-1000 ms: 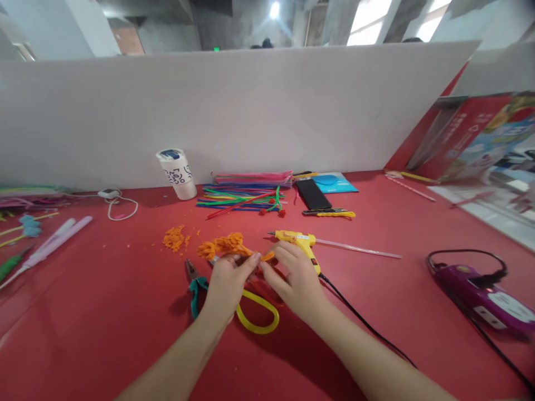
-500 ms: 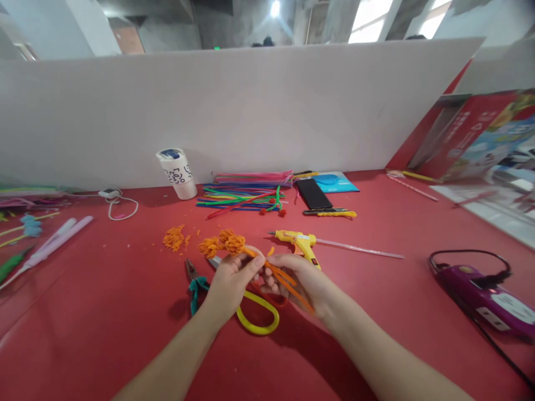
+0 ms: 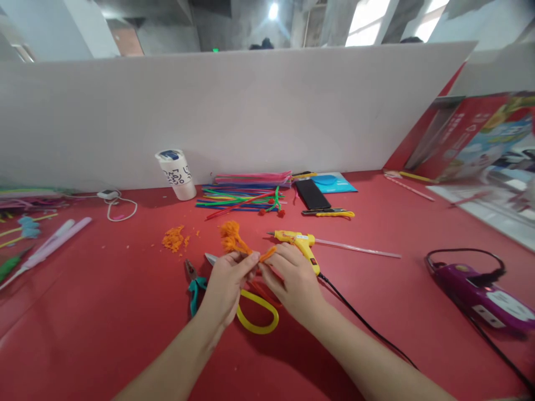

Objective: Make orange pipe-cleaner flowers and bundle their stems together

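My left hand [image 3: 225, 278] is closed in a pinch on the stems of orange fuzzy pipe-cleaner flowers [image 3: 230, 235], whose fluffy heads stick up beyond the fingers. Close beside it, my right hand [image 3: 295, 284] pinches an orange pipe cleaner [image 3: 268, 254] running out of the same bunch. Below the hands lie scissors with a yellow handle loop [image 3: 258, 328], partly hidden by the left hand. Left of them are pliers with teal handles [image 3: 194, 287]. A yellow glue gun [image 3: 292, 238] with a clear glue stick rests just past my right hand.
Orange fluff scraps [image 3: 173, 238] lie left of the flowers. Behind are colored pipe cleaners [image 3: 242, 197], a white cup [image 3: 178, 175] and a black phone [image 3: 313, 194]. A purple power strip [image 3: 480, 295] stands right, and the glue gun's black cord [image 3: 363, 320] runs toward the front.
My right hand has turned palm down and moved slightly left over the stems. The orange stems that pointed toward me are now bent or covered, and the flower heads have drawn together and tilted upright.
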The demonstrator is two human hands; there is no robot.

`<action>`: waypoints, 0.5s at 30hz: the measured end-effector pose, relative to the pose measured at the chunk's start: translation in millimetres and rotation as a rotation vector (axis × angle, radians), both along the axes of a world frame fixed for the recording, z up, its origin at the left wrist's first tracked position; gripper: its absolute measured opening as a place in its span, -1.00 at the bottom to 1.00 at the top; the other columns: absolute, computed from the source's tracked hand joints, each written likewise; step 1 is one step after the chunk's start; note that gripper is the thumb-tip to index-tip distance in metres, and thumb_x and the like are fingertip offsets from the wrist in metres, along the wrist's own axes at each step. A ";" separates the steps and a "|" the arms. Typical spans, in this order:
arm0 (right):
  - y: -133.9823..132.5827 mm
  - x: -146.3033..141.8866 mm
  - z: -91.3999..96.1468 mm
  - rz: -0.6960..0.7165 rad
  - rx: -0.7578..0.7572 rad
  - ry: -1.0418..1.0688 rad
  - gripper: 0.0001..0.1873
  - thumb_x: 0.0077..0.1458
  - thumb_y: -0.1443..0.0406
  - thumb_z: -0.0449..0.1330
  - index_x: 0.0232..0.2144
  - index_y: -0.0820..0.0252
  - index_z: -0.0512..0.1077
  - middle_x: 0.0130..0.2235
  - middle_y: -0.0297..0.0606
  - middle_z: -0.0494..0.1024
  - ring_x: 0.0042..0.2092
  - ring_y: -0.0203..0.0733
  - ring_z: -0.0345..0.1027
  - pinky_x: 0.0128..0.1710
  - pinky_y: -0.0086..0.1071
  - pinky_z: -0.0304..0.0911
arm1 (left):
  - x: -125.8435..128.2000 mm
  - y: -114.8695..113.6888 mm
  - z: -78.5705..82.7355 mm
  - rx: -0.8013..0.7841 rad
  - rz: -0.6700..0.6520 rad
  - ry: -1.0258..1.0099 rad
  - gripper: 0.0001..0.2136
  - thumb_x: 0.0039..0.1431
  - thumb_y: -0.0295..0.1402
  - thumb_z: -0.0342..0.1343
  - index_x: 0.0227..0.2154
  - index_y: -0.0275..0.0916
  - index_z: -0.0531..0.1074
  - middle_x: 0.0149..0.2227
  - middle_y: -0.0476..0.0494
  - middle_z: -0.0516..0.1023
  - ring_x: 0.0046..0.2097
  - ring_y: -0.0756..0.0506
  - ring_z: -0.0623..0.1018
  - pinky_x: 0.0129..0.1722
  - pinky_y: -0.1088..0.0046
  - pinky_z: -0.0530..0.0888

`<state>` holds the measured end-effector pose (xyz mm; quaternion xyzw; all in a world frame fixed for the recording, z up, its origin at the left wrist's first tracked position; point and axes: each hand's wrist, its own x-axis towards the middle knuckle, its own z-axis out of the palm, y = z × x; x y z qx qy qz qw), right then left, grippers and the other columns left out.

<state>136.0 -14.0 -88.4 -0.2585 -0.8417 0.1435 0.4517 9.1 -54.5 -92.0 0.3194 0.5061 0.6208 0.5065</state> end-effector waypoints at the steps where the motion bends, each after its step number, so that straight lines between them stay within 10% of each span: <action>1: -0.5 -0.2 -1.0 -0.014 0.014 -0.007 -0.80 0.09 0.40 0.04 -0.56 0.19 0.32 -0.49 -0.25 0.40 -0.41 -0.21 0.21 -0.37 -0.32 0.13 | -0.5 0.1 -0.5 -0.005 0.005 -0.002 -0.78 -0.05 -0.29 0.23 -0.62 -0.31 0.37 -0.66 0.08 0.32 -0.58 0.11 0.25 -0.54 0.58 0.23; 7: -0.4 0.2 1.8 0.043 -0.297 0.101 -0.84 0.05 0.30 0.11 -0.56 0.17 0.34 -0.49 -0.30 0.42 -0.40 -0.22 0.26 -0.34 -0.32 0.17 | -1.6 0.4 -1.5 0.003 0.059 0.024 -0.80 -0.12 -0.31 0.28 -0.63 -0.33 0.43 -0.66 0.06 0.37 -0.59 0.11 0.29 -0.53 0.59 0.25; 15: 6.4 0.2 2.3 0.357 -1.359 0.529 -0.80 -0.15 0.20 0.27 -0.61 0.24 0.46 -0.58 -0.34 0.46 -0.48 -0.31 0.31 -0.38 -0.41 0.22 | -3.1 0.4 0.4 0.016 0.031 0.051 -0.81 -0.11 -0.30 0.27 -0.63 -0.31 0.44 -0.67 0.06 0.40 -0.59 0.11 0.33 -0.56 0.62 0.27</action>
